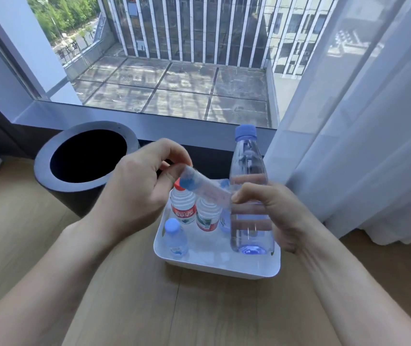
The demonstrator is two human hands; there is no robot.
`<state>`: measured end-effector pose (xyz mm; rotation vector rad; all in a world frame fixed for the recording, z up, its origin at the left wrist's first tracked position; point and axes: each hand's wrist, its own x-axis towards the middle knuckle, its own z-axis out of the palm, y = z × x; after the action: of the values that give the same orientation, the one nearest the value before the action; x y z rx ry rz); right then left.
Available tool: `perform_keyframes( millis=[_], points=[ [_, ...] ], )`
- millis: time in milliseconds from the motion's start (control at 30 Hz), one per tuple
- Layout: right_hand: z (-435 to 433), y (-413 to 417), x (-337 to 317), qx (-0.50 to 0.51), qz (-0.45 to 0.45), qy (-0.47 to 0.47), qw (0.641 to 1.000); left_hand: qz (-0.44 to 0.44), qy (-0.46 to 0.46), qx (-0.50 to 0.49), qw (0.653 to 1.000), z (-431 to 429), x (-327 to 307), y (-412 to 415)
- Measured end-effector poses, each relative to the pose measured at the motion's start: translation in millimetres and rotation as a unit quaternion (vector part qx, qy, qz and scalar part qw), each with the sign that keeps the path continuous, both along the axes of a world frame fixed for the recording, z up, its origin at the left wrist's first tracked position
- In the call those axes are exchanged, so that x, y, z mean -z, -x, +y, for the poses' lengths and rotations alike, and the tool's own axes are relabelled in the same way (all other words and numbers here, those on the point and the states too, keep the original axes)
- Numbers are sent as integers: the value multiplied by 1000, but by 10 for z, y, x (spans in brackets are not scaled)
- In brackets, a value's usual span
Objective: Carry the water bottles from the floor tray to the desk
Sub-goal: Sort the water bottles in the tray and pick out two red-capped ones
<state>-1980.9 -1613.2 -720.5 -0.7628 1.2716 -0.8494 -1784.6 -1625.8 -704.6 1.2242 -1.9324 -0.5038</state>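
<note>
Right hand point(281, 216): fingers curled round tall bottle point(248, 171) at mid-body. Long axis upright, blue cap at 12 o'clock, base over the tray's right side.
Left hand point(134, 193): pinches second bottle point(207, 186) by one end. Motion-blurred, apparently tilted, axis 10 to 4 o'clock, spanning both hands.
White tray point(224, 269): on floor, below hands. Holds red-capped bottle point(183, 208) and small blue-capped bottle point(175, 238), both upright.
Grey bin point(49, 171): 10 o'clock.
Curtain point(361, 146): 3 o'clock.
</note>
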Motion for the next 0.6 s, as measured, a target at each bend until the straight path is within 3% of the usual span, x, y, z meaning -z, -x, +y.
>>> perform_keyframes(
  millis=[200,367,533,600],
  points=[
    [-49,150,-41,79,15,25,996,43,-16,-83,995,-129,-51,-154],
    [-78,275,-48,166,47,56,983,-140,-124,-56,981,-105,373,142],
    [-35,307,-83,156,77,87,981,-175,-314,-69,931,-96,1231,573],
    [-10,345,-87,156,85,100,979,-191,-347,-61,916,-65,1481,723]
  ],
)
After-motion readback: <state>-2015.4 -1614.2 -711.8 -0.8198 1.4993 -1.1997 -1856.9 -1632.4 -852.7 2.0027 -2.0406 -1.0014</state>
